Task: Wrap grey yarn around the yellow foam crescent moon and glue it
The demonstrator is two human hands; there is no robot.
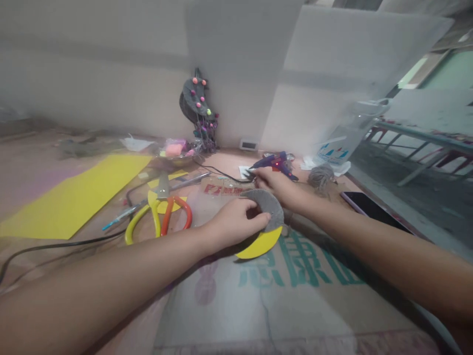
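My left hand is closed on a grey felt crescent, with the thumb on its face. A yellow crescent piece shows below the felt; whether the two are joined I cannot tell. Beyond them, my right hand reaches in front of a dark blue glue gun with a small red light on. The right fingertips are blurred beside the dark cable and a small white piece, so their grip is unclear.
Scissors with yellow and orange handles lie left, near a yellow sheet. A decorated grey crescent hangs at the back wall. Grey yarn and a phone lie right. Printed cardboard covers the front.
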